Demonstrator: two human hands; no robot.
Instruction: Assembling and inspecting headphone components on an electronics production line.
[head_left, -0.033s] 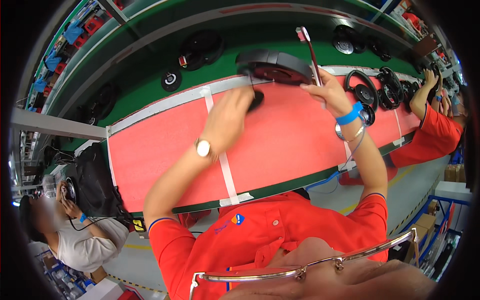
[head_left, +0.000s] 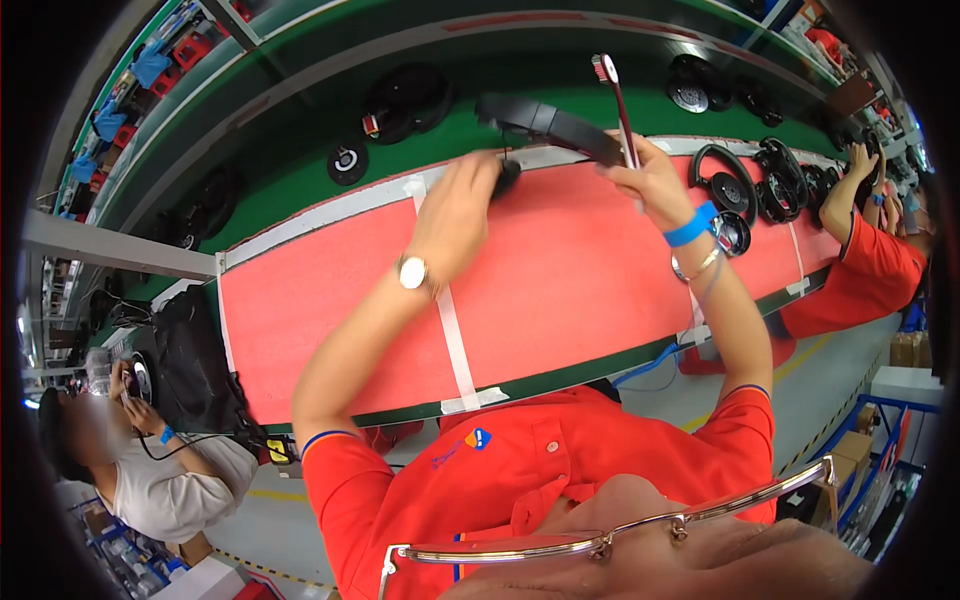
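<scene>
My right hand (head_left: pixel 655 185) is closed round a dark red and white toothbrush (head_left: pixel 624 112), which stands bristles up. The same hand grips the near end of a black, curved, band-like part (head_left: pixel 562 132), held tilted above the table's far edge. My left hand (head_left: pixel 458 215), its fingers slightly blurred, is closed on a small black rounded piece (head_left: pixel 507 180) just below the band's left end. A thin dark strand seems to run between piece and band. How the left fingers grip the piece is partly hidden.
Several black ring-shaped parts with discs (head_left: pixel 728 180) lie right of my right hand. On the green surface beyond are a dark round part (head_left: pixel 408 100) and a small disc (head_left: pixel 347 162). A black bag (head_left: pixel 192 355) sits left. Co-workers work at both sides.
The black band has turned, so its underside no longer faces me. My left hand and the small piece have shifted slightly up; the toothbrush is nearly where it was.
</scene>
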